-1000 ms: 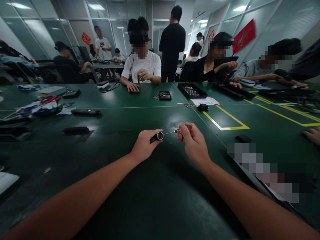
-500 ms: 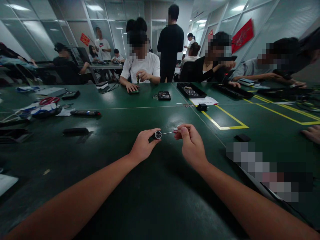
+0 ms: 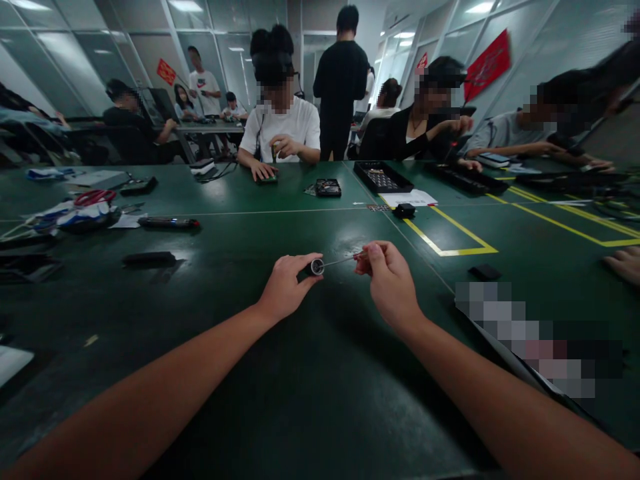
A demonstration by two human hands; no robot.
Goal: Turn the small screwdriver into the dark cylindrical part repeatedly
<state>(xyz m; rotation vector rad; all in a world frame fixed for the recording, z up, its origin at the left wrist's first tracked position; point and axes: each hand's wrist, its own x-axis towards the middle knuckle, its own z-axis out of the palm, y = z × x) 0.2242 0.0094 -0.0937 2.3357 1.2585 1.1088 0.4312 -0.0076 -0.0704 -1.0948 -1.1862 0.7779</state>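
Observation:
My left hand grips a small dark cylinder between thumb and fingers, its round open end with a light rim facing me. Fingers closed round its handle, my right hand holds a screwdriver. The thin metal shaft runs leftward from the fingers, and its tip is at the cylinder's open end. How far the tip reaches inside is too small to tell. Both hands are above the green table, with a gap between them that the shaft spans.
Left lie a dark pen-like tool, a black case and a cable bundle. Ahead are a small black block, a parts box and a black tray. A person's hand rests at the right edge. Several people sit beyond.
My right hand has moved slightly right and up, and more of the screwdriver's shaft shows between the hands. My left hand has stayed nearly still on the cylinder.

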